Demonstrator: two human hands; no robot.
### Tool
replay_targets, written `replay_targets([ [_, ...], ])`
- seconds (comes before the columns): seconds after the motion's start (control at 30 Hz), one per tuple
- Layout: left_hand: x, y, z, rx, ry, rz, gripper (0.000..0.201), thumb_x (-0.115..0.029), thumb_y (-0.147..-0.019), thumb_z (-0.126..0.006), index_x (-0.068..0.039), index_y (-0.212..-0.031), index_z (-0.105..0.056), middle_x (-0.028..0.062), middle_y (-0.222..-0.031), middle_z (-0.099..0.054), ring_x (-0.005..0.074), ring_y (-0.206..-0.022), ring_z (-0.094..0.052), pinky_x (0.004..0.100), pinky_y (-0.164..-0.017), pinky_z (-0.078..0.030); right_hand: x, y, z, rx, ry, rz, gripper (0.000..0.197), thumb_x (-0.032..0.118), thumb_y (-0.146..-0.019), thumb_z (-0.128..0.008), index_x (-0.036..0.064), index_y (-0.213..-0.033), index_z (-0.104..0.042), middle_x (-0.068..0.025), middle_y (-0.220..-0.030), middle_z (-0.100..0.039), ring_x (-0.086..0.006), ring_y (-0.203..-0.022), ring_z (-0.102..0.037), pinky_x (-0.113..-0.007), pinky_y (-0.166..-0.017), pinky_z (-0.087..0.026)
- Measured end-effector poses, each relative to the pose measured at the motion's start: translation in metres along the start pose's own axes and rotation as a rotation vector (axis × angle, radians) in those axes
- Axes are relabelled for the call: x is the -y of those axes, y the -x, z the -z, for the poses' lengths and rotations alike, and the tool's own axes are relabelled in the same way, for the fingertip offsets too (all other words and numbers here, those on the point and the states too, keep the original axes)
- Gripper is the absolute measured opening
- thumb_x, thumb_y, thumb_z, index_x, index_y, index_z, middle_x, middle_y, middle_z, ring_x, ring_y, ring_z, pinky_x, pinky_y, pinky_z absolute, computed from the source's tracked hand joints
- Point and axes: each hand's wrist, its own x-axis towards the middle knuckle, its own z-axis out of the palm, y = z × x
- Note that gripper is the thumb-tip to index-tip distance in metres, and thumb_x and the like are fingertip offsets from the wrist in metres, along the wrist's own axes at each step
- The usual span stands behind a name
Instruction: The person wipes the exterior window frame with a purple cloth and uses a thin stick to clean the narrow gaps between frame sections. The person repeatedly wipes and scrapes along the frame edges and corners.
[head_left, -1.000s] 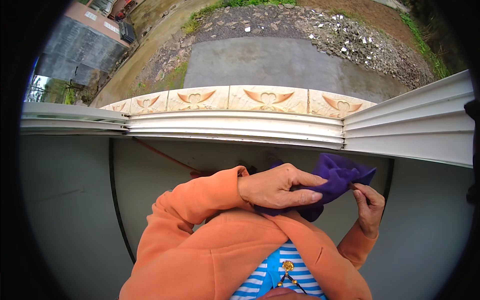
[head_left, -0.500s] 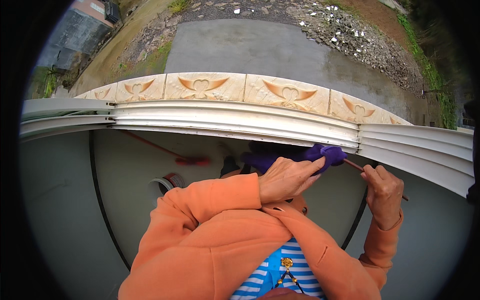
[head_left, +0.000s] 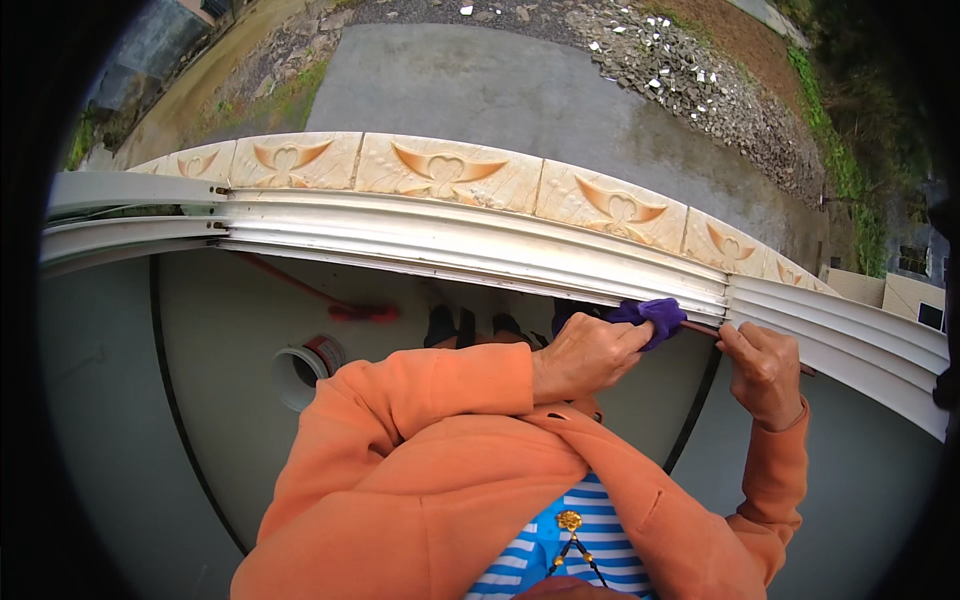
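My left hand [head_left: 588,352] reaches across in front of my chest, its fingers closed on a purple cloth [head_left: 662,317]. The cloth is bunched around the end of a thin reddish-brown stick [head_left: 699,327], and part of it hangs behind the hand. Farther right, my right hand [head_left: 762,372] is wrapped round the stick, whose other end pokes out beyond the fist. Both hands are at the inner edge of a white sliding-window frame [head_left: 470,235] with grooved tracks. Whether the wrapped tip touches the track cannot be seen.
Beyond the frame runs a ledge of cream tiles [head_left: 450,172] with orange relief. Below on the floor stand an open white bucket [head_left: 294,378] and a red-headed long-handled tool [head_left: 362,313]. Sliding panes sit at the left; outside lie grey paving and a rubble heap [head_left: 690,90].
The view has shifted a little. The cloth-wrapped stick end sits slightly lower, the stick is flatter along the frame, and the right hand is a bit closer to the frame.
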Motion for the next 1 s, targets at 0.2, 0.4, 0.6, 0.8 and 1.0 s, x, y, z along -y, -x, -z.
replay_targets([
  [0.2, -0.004, 0.017, 0.035, -0.053, -0.127, 0.059, 0.041, -0.005, -0.071, -0.076, -0.003, -0.109, -0.061, 0.0051, -0.068, -0.061, 0.0227, -0.055, -0.061, 0.0327, -0.044, -0.045, 0.014, -0.029, -0.023, -0.023, -0.069, 0.079, 0.022, 0.0, -0.073, -0.072, 0.0056, -0.089, -0.058, -0.0071, -0.063, -0.048, -0.0261, -0.055, -0.056, -0.039, -0.046, -0.04],
  [0.4, -0.002, 0.042, 0.07, -0.106, -0.241, 0.141, 0.043, -0.005, -0.072, -0.074, -0.002, -0.113, -0.062, 0.0053, -0.069, -0.061, 0.0223, -0.056, -0.061, 0.0316, -0.045, -0.046, 0.031, -0.079, -0.041, -0.073, -0.294, 0.204, 0.018, -0.001, -0.075, -0.069, 0.0051, -0.089, -0.059, -0.0083, -0.063, -0.051, -0.0293, -0.055, -0.056, -0.04, -0.047, -0.041],
  [0.6, 0.002, 0.015, 0.02, -0.008, -0.069, 0.053, 0.041, -0.009, -0.08, -0.066, -0.002, -0.119, -0.057, 0.0069, -0.063, -0.06, 0.0259, -0.052, -0.06, 0.0384, -0.045, -0.045, 0.007, -0.035, 0.009, 0.149, -0.021, -0.02, 0.01, -0.001, -0.075, -0.068, 0.0038, -0.08, -0.06, -0.0123, -0.064, -0.053, -0.0345, -0.058, -0.056, -0.043, -0.051, -0.041],
  [0.8, 0.008, 0.003, -0.001, 0.013, 0.025, 0.05, 0.032, -0.008, -0.081, -0.064, -0.003, -0.111, -0.055, 0.0112, -0.062, -0.06, 0.0335, -0.054, -0.06, 0.0438, -0.048, -0.047, -0.001, -0.019, 0.011, 0.095, -0.135, -0.089, 0.013, -0.006, -0.072, -0.067, 0.0023, -0.08, -0.061, -0.0137, -0.063, -0.053, -0.036, -0.058, -0.056, -0.042, -0.051, -0.042],
  [1.0, 0.013, 0.038, 0.044, -0.113, -0.157, 0.129, 0.034, -0.01, -0.079, -0.071, -0.005, -0.111, -0.063, 0.0053, -0.069, -0.063, 0.0242, -0.057, -0.062, 0.0339, -0.046, -0.047, 0.025, -0.05, -0.035, 0.045, -0.36, -0.06, 0.02, -0.007, -0.072, -0.067, 0.0024, -0.09, -0.066, -0.015, -0.068, -0.06, -0.0356, -0.061, -0.061, -0.04, -0.053, -0.044],
])
